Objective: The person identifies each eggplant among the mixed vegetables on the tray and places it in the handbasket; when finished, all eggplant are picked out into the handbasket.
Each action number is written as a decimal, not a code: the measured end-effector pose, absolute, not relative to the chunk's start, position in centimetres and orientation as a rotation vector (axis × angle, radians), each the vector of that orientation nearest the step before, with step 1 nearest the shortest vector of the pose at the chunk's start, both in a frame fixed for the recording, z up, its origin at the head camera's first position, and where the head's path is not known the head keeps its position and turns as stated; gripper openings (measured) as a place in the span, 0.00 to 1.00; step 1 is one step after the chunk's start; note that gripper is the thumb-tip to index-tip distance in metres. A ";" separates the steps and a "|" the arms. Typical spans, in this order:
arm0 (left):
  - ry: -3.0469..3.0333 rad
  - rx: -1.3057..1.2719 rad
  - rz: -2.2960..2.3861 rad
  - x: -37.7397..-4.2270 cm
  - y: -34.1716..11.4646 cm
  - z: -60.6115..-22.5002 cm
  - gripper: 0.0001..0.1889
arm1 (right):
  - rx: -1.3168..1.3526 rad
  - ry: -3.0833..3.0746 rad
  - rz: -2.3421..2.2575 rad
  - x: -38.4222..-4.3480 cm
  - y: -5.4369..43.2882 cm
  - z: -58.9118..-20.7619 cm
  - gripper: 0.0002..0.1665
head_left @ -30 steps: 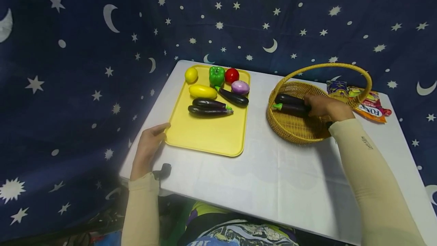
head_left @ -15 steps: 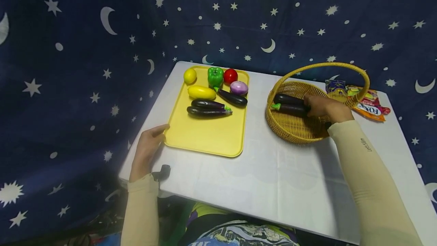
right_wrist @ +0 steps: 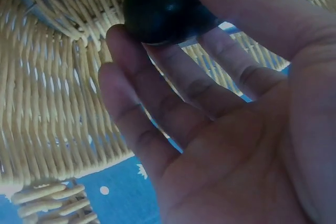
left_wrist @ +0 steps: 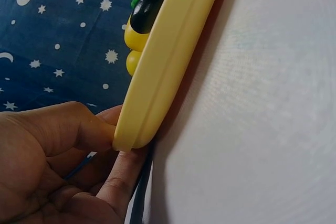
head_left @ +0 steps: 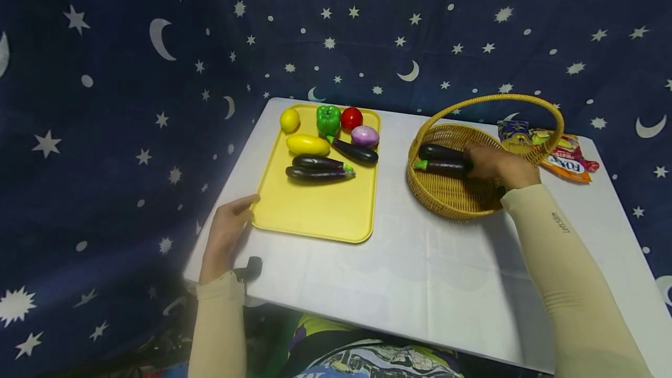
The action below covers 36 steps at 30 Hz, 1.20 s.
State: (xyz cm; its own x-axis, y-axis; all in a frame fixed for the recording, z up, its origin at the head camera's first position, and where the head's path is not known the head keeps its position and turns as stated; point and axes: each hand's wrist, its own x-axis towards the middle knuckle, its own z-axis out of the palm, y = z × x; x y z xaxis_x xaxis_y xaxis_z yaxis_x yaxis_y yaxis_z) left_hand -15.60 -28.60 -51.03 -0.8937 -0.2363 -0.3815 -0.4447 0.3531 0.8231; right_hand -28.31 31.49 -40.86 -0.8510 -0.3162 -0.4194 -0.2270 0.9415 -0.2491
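My left hand point(head_left: 226, 232) pinches the near left corner of a yellow tray point(head_left: 315, 212), thumb on the rim and fingers underneath in the left wrist view. Two eggplants point(head_left: 319, 174) lie side by side on the tray, with another eggplant point(head_left: 354, 150) behind them. Reaching into a wicker basket point(head_left: 446, 206) on the right, my right hand point(head_left: 496, 165) grips the blunt end of a dark eggplant point(right_wrist: 163, 11) between thumb and fingers. In the head view that eggplant point(head_left: 441, 168) shows its green cap at the left. A second eggplant point(head_left: 438, 151) lies behind it, partly covered by the hand.
Also on the tray are a lemon point(head_left: 289, 120), a yellow oblong fruit point(head_left: 308, 145), a green bell pepper point(head_left: 328, 121), a tomato point(head_left: 352, 118) and a purple onion point(head_left: 364, 136). The basket's tall handle point(head_left: 504, 97) arches over my right hand. Snack bags point(head_left: 564, 159) lie behind the basket.
The head view has shifted slightly, so the table's things sit a little further left. Both hands keep their places at the tray corner and in the basket.
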 end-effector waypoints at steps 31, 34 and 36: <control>2.461 -0.550 1.588 -15.6 -29.0 -51.3 0.27 | -0.566 3.292 -0.438 -20.2 23.7 -34.0 0.14; 2.462 -0.555 1.580 -15.6 -28.9 -51.2 0.26 | -0.642 3.312 -0.483 -19.5 22.9 -33.4 0.12; 2.456 -0.565 1.577 -15.6 -28.9 -51.3 0.26 | -0.734 3.323 -0.546 -19.0 22.0 -33.0 0.11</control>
